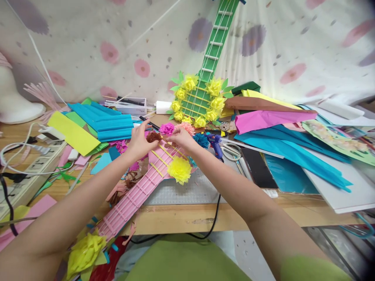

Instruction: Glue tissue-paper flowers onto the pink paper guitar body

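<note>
A pink paper guitar (137, 195) with white strings and yellow strips lies slanted across the table front. My left hand (140, 141) is closed at its upper left edge, thumb and fingers around a brown paper flower (154, 136). Beside it my right hand (183, 139) has its fingers drawn together over the guitar body; whatever they pinch is too small to make out. Around the hands sit a magenta flower (166, 128), a peach flower (187, 127), a blue flower (201, 139) and a large yellow flower (179, 170). Another yellow flower (86, 251) is at the guitar's lower end.
A green paper guitar (202, 89) with yellow flowers leans at the back. Right of my hands are a blue glue gun (216, 145), scissors (231, 151) and a dark phone (258, 166). Blue crepe paper (102, 121) and a power strip (32, 171) are at left.
</note>
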`<state>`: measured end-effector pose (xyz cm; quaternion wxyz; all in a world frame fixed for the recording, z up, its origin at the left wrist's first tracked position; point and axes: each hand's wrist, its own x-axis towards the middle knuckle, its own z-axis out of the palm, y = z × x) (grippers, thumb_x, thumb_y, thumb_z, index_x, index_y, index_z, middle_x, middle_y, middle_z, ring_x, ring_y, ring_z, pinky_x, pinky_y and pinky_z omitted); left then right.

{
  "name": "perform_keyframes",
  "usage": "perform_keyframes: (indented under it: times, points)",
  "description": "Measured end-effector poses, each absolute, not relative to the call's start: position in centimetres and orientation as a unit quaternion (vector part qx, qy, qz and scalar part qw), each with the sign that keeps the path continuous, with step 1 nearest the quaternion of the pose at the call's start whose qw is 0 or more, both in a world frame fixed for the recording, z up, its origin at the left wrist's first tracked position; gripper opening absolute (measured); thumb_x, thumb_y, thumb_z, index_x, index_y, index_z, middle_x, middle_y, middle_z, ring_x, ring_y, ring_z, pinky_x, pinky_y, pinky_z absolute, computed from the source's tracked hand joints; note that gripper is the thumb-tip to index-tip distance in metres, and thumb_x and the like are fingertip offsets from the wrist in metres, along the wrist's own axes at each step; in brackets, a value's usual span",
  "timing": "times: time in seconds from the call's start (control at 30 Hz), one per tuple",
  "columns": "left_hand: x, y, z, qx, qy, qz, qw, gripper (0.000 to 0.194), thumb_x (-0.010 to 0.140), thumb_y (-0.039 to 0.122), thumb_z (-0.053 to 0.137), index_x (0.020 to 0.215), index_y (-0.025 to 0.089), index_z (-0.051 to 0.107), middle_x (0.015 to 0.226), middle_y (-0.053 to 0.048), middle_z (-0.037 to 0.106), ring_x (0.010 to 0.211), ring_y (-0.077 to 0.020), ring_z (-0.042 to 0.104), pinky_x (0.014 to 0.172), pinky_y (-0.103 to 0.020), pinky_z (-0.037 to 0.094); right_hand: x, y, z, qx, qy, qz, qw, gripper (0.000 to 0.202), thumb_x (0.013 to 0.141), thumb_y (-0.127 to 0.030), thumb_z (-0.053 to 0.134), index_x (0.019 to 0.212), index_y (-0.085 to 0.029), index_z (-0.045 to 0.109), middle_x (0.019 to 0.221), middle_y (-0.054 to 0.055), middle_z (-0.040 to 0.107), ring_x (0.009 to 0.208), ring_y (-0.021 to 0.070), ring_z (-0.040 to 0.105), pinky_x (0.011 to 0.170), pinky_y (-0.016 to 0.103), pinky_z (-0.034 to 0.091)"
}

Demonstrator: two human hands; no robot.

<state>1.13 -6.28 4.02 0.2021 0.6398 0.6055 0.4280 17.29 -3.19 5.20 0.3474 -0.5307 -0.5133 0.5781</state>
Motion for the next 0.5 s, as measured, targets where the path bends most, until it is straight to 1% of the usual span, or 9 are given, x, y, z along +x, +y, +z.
perform_keyframes:
  times: [0.07, 0.13, 0.27, 0.37, 0.43, 0.5]
  points:
    - [0.9, -6.1, 3.7, 0.704, 0.609, 0.347, 0.116, 0.082, 0.057, 0.029, 0.073, 0.133, 0.016, 0.045, 0.133, -0.015, 0.052, 0.129, -0.0338, 0.037, 0.108, -0.048, 0.027, 18.2, -3.0, 5.0, -0.555, -0.574, 0.535, 0.274, 0.038, 0.061, -0.008, 0.072, 0.069, -0.021, 0.037, 0.043, -0.010, 0.044, 0.040, 0.0059, 0.044, 0.038, 0.015, 0.030]
    - [0.8, -5.8, 3.4, 0.732, 0.606, 0.301, 0.078, 0.081, 0.060, 0.029, 0.070, 0.135, 0.015, 0.043, 0.137, -0.016, 0.048, 0.130, -0.0349, 0.034, 0.108, -0.049, 0.024, 18.4, -2.9, 5.1, -0.571, -0.627, 0.487, 0.207, 0.038, 0.057, -0.012, 0.075, 0.065, -0.020, 0.039, 0.042, -0.007, 0.045, 0.040, 0.0065, 0.042, 0.037, 0.017, 0.026]
    - [0.4, -4.7, 2.9, 0.727, 0.613, 0.302, 0.064, 0.077, 0.064, 0.024, 0.065, 0.137, 0.018, 0.039, 0.134, -0.014, 0.049, 0.128, -0.0336, 0.036, 0.107, -0.048, 0.026, 17.0, -2.5, 5.8, -0.580, -0.683, 0.424, 0.127, 0.027, 0.054, -0.012, 0.075, 0.059, -0.018, 0.048, 0.042, -0.004, 0.046, 0.045, 0.0100, 0.047, 0.041, 0.020, 0.034]
    - [-0.3, -4.0, 2.8, 0.713, 0.619, 0.319, 0.080, 0.080, 0.062, 0.024, 0.067, 0.136, 0.018, 0.039, 0.129, -0.013, 0.053, 0.125, -0.0337, 0.039, 0.107, -0.048, 0.027, 15.5, -1.5, 5.8, -0.590, -0.697, 0.398, 0.096, 0.024, 0.050, -0.010, 0.075, 0.052, -0.017, 0.052, 0.040, -0.004, 0.044, 0.046, 0.0121, 0.048, 0.042, 0.022, 0.036]
    - [-0.8, -3.8, 2.7, 0.704, 0.622, 0.329, 0.093, 0.081, 0.061, 0.024, 0.069, 0.136, 0.019, 0.039, 0.127, -0.012, 0.054, 0.125, -0.0337, 0.039, 0.107, -0.048, 0.027, 14.7, -0.7, 5.3, -0.583, -0.699, 0.403, 0.098, 0.026, 0.047, -0.006, 0.075, 0.047, -0.017, 0.052, 0.037, -0.004, 0.041, 0.045, 0.0125, 0.047, 0.039, 0.021, 0.033]
    - [-1.0, -3.7, 2.6, 0.694, 0.626, 0.339, 0.106, 0.081, 0.060, 0.024, 0.070, 0.135, 0.020, 0.040, 0.125, -0.012, 0.055, 0.124, -0.0335, 0.039, 0.106, -0.048, 0.028, 14.2, 0.2, 4.5, -0.564, -0.694, 0.431, 0.123, 0.028, 0.044, -0.001, 0.073, 0.045, -0.018, 0.051, 0.035, -0.005, 0.038, 0.043, 0.0107, 0.044, 0.035, 0.019, 0.027]
